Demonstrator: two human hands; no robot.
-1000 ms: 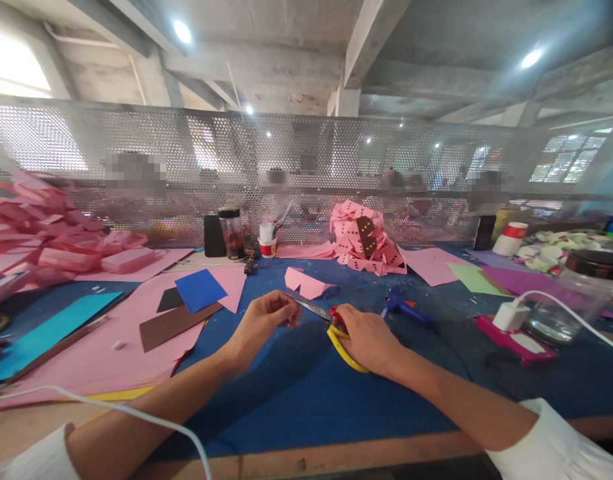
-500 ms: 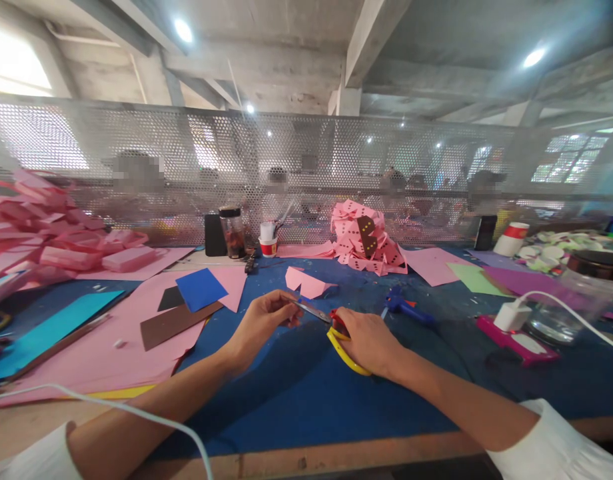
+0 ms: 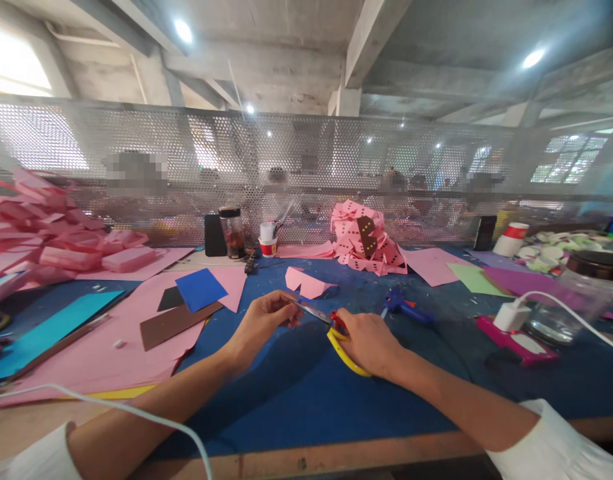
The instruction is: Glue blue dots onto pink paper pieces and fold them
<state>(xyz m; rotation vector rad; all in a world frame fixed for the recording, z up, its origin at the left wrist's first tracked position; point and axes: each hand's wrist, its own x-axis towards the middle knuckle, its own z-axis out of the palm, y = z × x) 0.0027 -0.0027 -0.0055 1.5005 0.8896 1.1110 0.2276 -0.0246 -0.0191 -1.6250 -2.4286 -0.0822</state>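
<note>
My right hand [image 3: 369, 340] is closed around the yellow and red handles of a pair of scissors [image 3: 347, 355]. The blades point left, and their tips reach the fingers of my left hand [image 3: 272, 319]. That hand is closed in a pinch; whatever its fingertips hold is too small or hidden to make out. Just beyond the blades lies a folded pink paper piece [image 3: 311, 283] on the blue mat [image 3: 286, 413]. Off to the right of it rests a blue glue gun [image 3: 406, 307].
Pink paper strips [image 3: 56, 233] pile up at left, beside brown [image 3: 171, 325] and blue sheets [image 3: 201, 289]. Dotted pink pieces [image 3: 359, 240] stand at the back. A glass jar [image 3: 574, 307] and pink power strip [image 3: 519, 343] stand right. A white cable [image 3: 151, 415] crosses my left forearm.
</note>
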